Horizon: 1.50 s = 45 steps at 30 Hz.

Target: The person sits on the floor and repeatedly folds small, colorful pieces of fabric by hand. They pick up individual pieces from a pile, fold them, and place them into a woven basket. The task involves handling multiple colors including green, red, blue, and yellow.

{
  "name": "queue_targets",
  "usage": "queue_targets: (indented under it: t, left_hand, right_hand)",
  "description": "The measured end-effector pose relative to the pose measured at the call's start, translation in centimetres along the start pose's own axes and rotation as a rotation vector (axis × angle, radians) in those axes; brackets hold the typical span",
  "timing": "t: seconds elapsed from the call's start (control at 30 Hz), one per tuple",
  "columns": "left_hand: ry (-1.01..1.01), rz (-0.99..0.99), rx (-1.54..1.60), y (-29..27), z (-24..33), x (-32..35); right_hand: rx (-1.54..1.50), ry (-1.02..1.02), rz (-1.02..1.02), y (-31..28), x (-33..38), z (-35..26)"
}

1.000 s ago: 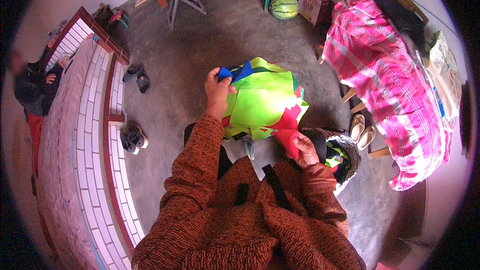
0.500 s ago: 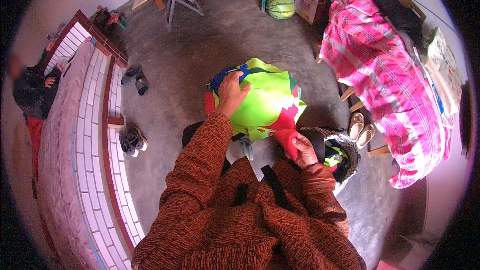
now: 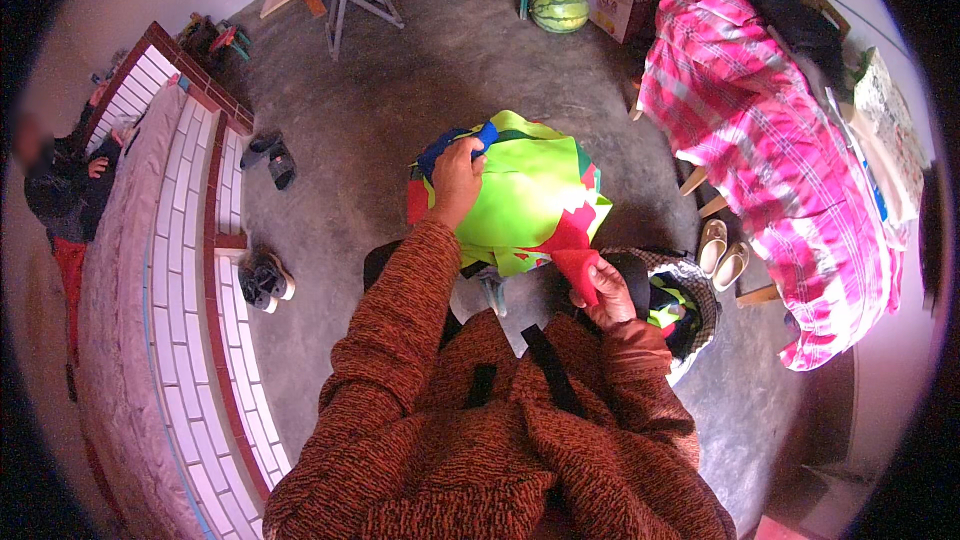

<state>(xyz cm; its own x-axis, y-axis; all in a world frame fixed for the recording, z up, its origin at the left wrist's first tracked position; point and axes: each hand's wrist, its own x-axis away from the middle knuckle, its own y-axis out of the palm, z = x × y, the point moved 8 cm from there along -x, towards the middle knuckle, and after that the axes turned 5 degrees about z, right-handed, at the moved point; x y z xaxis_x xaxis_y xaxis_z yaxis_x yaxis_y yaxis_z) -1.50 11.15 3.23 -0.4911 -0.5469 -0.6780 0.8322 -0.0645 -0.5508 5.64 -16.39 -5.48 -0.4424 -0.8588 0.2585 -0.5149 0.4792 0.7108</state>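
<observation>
A heap of fabric pieces, mostly neon yellow-green cloth (image 3: 525, 180) with red and dark green bits, lies in front of my knees on a support that is mostly hidden. My left hand (image 3: 457, 183) is closed at the heap's far left, its fingers pinching a blue cloth piece (image 3: 487, 134). Between thumb and fingers, my right hand (image 3: 612, 298) grips a red cloth piece (image 3: 577, 268) at the heap's near right edge. A checkered bag (image 3: 707, 312) with more coloured scraps inside stands just right of that hand.
On the left runs a white-tiled brick platform (image 3: 190, 270), with a person (image 3: 70, 190) beyond it. Dark shoes (image 3: 267, 282) and slippers (image 3: 270, 160) lie beside it. To the right are light shoes (image 3: 722, 255) and furniture under a pink plaid cover (image 3: 740, 140). A watermelon (image 3: 559, 9) sits far ahead.
My left fingers have drawn together on the blue cloth and lifted its edge slightly. The red piece in my right hand has shifted a little and its top edge shows flatter.
</observation>
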Motion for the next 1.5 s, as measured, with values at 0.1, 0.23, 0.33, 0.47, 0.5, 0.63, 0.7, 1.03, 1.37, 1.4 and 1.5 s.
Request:
queue_targets:
  t: [0.1, 0.23, 0.33, 0.47, 0.5, 0.63, 0.7, 1.03, 1.37, 1.4, 1.5]
  left_hand:
    - [-0.026, 0.025, -0.027, -0.2, 0.4, 0.1]
    - [-0.193, -0.038, -0.095, -0.3, -0.2, -0.1]
    - [-0.26, 0.077, 0.025, -0.8, -1.1, -0.1]
    - [-0.161, 0.076, 0.054, -1.0, -0.4, -0.1]
    - [-0.168, 0.065, 0.063, -0.9, -0.3, -0.1]
    - [-0.193, 0.08, 0.177, -0.7, -1.5, -0.3]
    - [-0.271, 0.108, 0.271, -0.6, -2.4, -0.4]
    - [-0.411, -0.087, 0.404, 0.8, -5.1, -0.4]
    - [-0.322, -0.004, 0.189, 0.7, -4.9, -0.5]
    - [-0.331, 0.031, 0.226, 0.6, -4.8, -0.6]
    - [-0.341, 0.1, 0.296, 0.1, -4.7, -0.5]
  right_hand:
    - [-0.009, -0.002, -0.007, -0.4, -0.2, 0.2]
    - [-0.047, 0.006, -0.023, -0.6, -0.1, 0.4]
    - [-0.053, 0.012, -0.027, 0.0, -0.1, 0.2]
    - [-0.06, 0.013, -0.049, -0.6, -0.3, 0.5]
    - [-0.059, 0.013, -0.039, -0.9, -0.2, 0.6]
    - [-0.064, 0.01, -0.028, -0.5, -0.1, 0.4]
    - [-0.071, 0.007, -0.018, -0.7, -0.2, 0.5]
    - [-0.075, 0.007, -0.053, 0.4, 0.1, 0.1]
    - [-0.05, 0.012, -0.069, 0.3, 0.1, 0.3]
    - [-0.051, 0.005, -0.078, 0.1, 0.1, 0.2]
    - [-0.055, -0.002, -0.098, 0.7, 0.2, 0.1]
